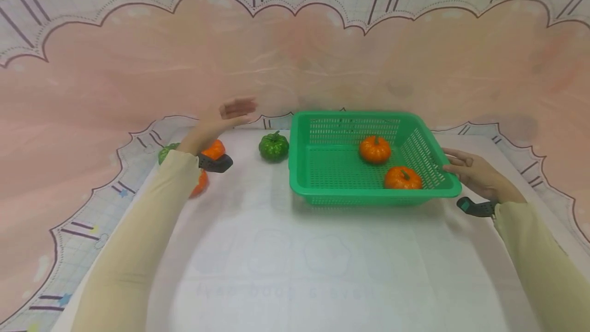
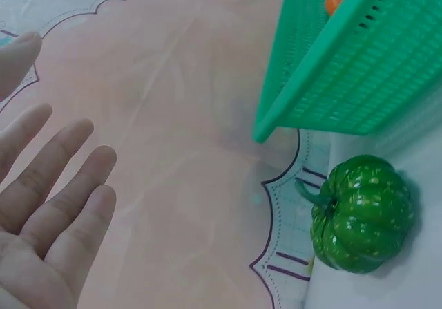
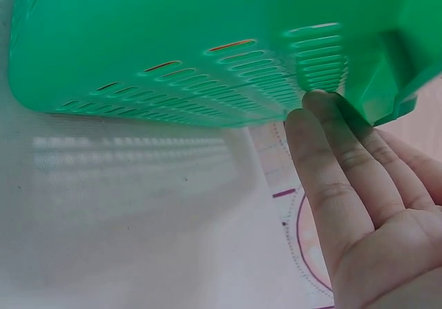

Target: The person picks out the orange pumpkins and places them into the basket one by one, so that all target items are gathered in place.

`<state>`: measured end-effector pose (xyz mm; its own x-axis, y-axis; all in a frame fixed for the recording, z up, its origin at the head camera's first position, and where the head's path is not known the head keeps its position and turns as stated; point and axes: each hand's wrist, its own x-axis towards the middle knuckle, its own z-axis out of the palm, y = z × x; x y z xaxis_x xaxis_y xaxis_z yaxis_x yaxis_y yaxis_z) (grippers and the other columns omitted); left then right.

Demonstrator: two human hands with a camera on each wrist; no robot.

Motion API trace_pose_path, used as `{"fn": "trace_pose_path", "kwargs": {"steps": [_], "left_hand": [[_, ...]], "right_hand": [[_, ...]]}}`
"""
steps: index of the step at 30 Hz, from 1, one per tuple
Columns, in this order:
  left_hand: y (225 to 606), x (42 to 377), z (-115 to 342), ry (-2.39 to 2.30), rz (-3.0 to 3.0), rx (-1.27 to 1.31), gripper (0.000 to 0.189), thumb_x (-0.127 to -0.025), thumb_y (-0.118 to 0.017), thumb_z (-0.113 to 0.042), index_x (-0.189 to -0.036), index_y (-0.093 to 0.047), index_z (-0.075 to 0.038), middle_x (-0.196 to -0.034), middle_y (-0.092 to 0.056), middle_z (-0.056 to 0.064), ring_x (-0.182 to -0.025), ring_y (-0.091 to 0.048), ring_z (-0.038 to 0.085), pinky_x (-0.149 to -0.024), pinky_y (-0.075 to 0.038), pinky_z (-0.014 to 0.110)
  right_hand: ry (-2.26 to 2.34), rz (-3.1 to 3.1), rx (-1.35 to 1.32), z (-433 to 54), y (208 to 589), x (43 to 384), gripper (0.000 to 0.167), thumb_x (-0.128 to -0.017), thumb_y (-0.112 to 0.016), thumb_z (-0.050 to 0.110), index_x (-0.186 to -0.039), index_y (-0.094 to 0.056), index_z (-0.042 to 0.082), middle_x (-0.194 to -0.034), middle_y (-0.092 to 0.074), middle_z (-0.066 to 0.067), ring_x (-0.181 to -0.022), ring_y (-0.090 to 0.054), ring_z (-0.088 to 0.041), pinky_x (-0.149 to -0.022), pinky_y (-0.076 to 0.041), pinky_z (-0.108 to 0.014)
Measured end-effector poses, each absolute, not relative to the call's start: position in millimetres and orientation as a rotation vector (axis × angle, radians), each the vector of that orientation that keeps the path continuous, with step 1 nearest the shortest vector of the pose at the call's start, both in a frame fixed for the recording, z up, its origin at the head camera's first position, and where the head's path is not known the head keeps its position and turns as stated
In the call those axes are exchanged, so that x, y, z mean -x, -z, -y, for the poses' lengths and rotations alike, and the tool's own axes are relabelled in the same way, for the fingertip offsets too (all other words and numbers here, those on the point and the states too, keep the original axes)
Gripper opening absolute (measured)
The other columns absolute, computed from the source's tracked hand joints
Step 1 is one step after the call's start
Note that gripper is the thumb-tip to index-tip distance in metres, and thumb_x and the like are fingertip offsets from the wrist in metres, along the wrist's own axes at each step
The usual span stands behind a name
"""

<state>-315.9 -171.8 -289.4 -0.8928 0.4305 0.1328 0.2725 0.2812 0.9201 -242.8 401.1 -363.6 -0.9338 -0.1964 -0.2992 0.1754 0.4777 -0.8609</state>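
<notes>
My left hand (image 1: 235,111) is raised over the far left of the table, fingers extended and nothing in it. In the left wrist view its spread fingers (image 2: 65,178) stand apart from a glossy green pumpkin (image 2: 362,213). That pumpkin sits just left of a green plastic basket (image 1: 341,192). Two orange pumpkins, one farther back (image 1: 375,149) and one nearer (image 1: 403,178), lie in the basket's right half. At the basket's right side is my right hand (image 1: 479,175); its nearly straight fingertips (image 3: 319,100) touch the slotted outer wall below the rim.
Partly hidden by the left forearm are an orange pumpkin (image 1: 214,149), a reddish-orange one (image 1: 200,184) and a green one (image 1: 166,153). A white table surface (image 1: 295,255) spreads in front of the basket. Behind it hangs a pink patterned cloth (image 1: 276,65).
</notes>
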Motion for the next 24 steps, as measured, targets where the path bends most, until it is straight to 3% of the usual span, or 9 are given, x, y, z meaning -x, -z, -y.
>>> {"fn": "trace_pose_path", "kwargs": {"steps": [3, 5, 7, 9, 11, 17, 21, 24], "left_hand": [[291, 312, 178, -1.685, -2.41, -0.667, 0.054, -0.091, -0.062, -0.02, -0.142, -0.042, -0.015, -0.142, -0.049, 0.002, -0.129, -0.048, 0.015, -0.112, -0.037, 0.035], [293, 311, 182, -1.677, -2.414, -0.674, 0.054, -0.092, -0.061, -0.019, -0.142, -0.041, -0.015, -0.143, -0.048, 0.002, -0.13, -0.047, 0.016, -0.109, -0.039, 0.027], [297, 312, 187, -1.674, -2.421, -0.669, 0.054, -0.092, -0.06, -0.02, -0.142, -0.041, -0.015, -0.143, -0.048, 0.002, -0.13, -0.047, 0.016, -0.104, -0.042, 0.019], [299, 310, 190, -1.672, -2.425, -0.657, 0.054, -0.092, -0.06, -0.019, -0.142, -0.041, -0.015, -0.143, -0.048, 0.004, -0.13, -0.046, 0.016, -0.101, -0.043, 0.015], [302, 308, 194, -1.642, -2.449, -0.645, 0.054, -0.093, -0.059, -0.02, -0.143, -0.04, -0.015, -0.143, -0.048, 0.003, -0.131, -0.046, 0.016, -0.1, -0.043, 0.013], [309, 302, 205, -1.61, -2.468, -0.56, 0.055, -0.092, -0.059, -0.027, -0.143, -0.04, -0.018, -0.144, -0.047, 0.004, -0.131, -0.045, 0.016, -0.104, -0.042, 0.02], [313, 298, 211, -1.606, -2.478, -0.541, 0.055, -0.092, -0.06, -0.027, -0.143, -0.04, -0.018, -0.144, -0.046, 0.004, -0.132, -0.044, 0.018, -0.103, -0.044, 0.023], [314, 296, 216, -1.591, -2.498, -0.532, 0.054, -0.093, -0.059, -0.028, -0.143, -0.04, -0.02, -0.145, -0.045, 0.004, -0.13, -0.046, 0.014, -0.1, -0.045, 0.017]], "right_hand": [[1.495, -2.35, 0.027, -401, 364, 242, 0.073, -0.097, -0.052, 0.02, -0.151, -0.005, 0.003, -0.135, -0.045, 0.02, -0.101, -0.051, 0.016, -0.106, -0.042, -0.032], [1.526, -2.334, 0.031, -401, 364, 242, 0.073, -0.097, -0.052, 0.017, -0.15, -0.005, 0.002, -0.12, -0.052, 0.03, -0.099, -0.053, 0.015, -0.101, -0.046, -0.025], [1.56, -2.316, 0.026, -401, 364, 242, 0.074, -0.096, -0.053, 0.017, -0.15, -0.005, 0.001, -0.102, -0.051, 0.039, -0.097, -0.055, 0.014, -0.104, -0.044, -0.028], [1.564, -2.315, 0.016, -401, 364, 242, 0.074, -0.096, -0.053, 0.017, -0.15, -0.005, 0.001, -0.1, -0.052, 0.04, -0.096, -0.055, 0.015, -0.114, -0.03, -0.047], [1.57, -2.311, 0.008, -400, 364, 242, 0.074, -0.096, -0.053, 0.019, -0.15, -0.004, 0.002, -0.098, -0.051, 0.041, -0.095, -0.054, 0.016, -0.112, -0.013, -0.06], [1.558, -2.318, 0.01, -401, 365, 242, 0.075, -0.096, -0.053, 0.022, -0.151, -0.005, 0.004, -0.102, -0.05, 0.04, -0.097, -0.054, 0.015, -0.112, -0.014, -0.06], [1.493, -2.37, 0.011, -403, 365, 241, 0.076, -0.096, -0.054, 0.026, -0.151, -0.006, 0.005, -0.128, -0.045, 0.025, -0.098, -0.05, 0.019, -0.112, -0.017, -0.059], [1.459, -2.399, -0.001, -404, 365, 239, 0.077, -0.095, -0.054, 0.03, -0.151, -0.008, 0.006, -0.137, -0.039, 0.017, -0.096, -0.047, 0.021, -0.113, -0.019, -0.059]]}}
